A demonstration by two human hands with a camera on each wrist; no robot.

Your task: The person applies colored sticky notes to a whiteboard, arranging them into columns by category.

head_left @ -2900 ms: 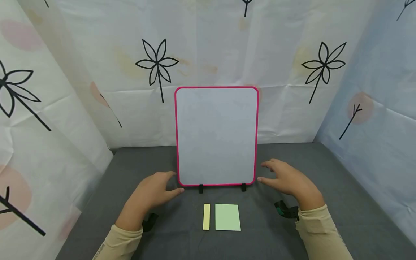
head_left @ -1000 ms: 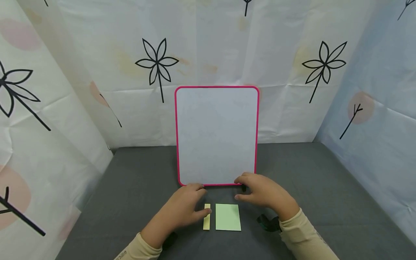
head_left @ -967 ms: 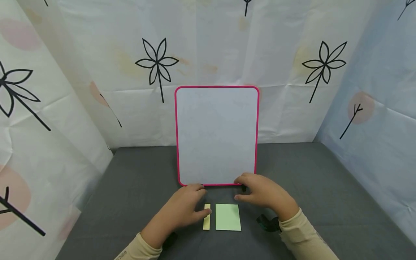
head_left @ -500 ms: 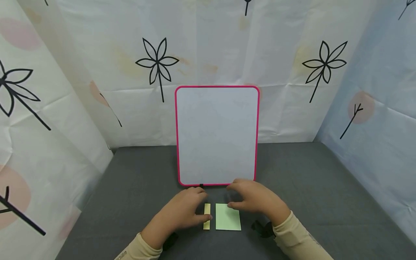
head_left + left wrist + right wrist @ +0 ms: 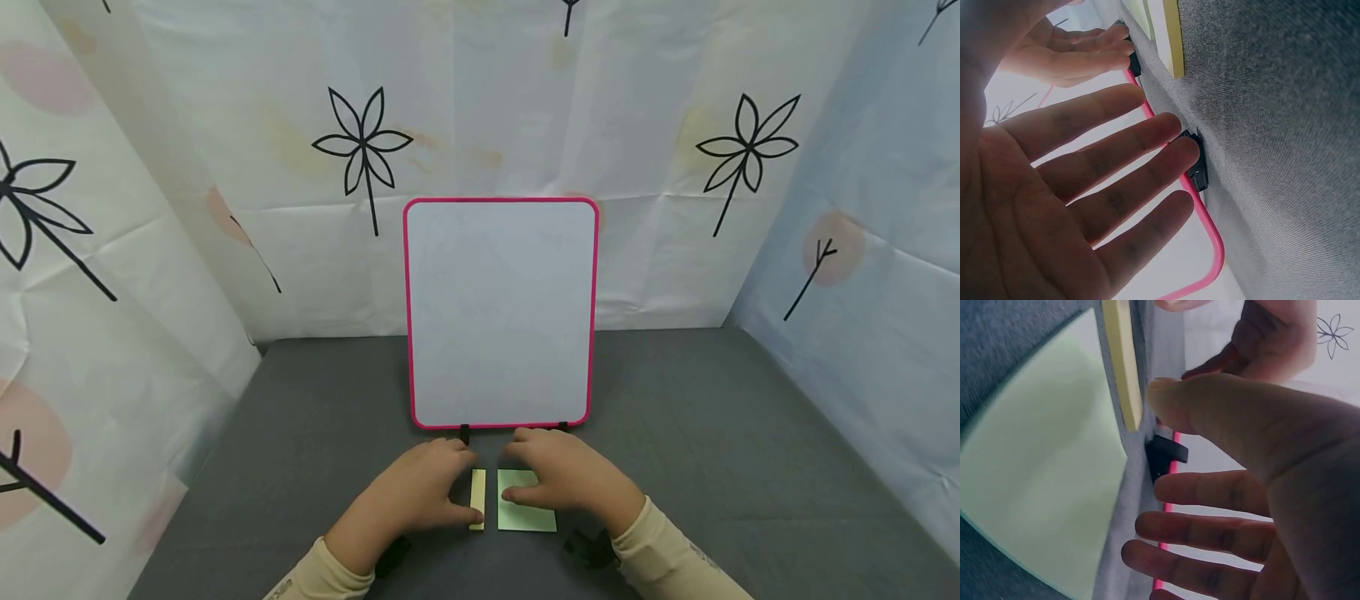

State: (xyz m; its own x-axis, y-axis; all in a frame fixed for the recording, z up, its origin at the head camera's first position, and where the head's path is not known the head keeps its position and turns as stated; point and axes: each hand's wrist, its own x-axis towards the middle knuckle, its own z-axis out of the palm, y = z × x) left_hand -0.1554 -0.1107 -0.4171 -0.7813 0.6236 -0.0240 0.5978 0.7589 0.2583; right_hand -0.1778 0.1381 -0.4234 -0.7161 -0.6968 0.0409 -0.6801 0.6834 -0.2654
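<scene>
A narrow pale-yellow strip (image 5: 478, 483), which looks like a thin sticky-note pad, lies on the grey cloth. Just right of it is a light-green square sticky-note pad (image 5: 528, 518). My left hand (image 5: 412, 492) hovers at the yellow strip, its thumb in front of the strip's near end in the head view; the left wrist view shows its fingers extended and holding nothing. My right hand (image 5: 573, 477) hangs over the green pad and hides its upper part. In the right wrist view its fingers (image 5: 1210, 528) are spread, with nothing between them and the thumb.
Behind the hands a pink-framed whiteboard (image 5: 502, 317) stands upright on small black feet (image 5: 465, 432). Grey cloth (image 5: 330, 383) covers the table. White fabric with printed flowers (image 5: 525, 108) hangs at the back and both sides.
Both hands have come inward from the whiteboard's sides. Lately the right hand has moved left and nearer over the green pad, while the left has shifted slightly nearer. The pads have not moved.
</scene>
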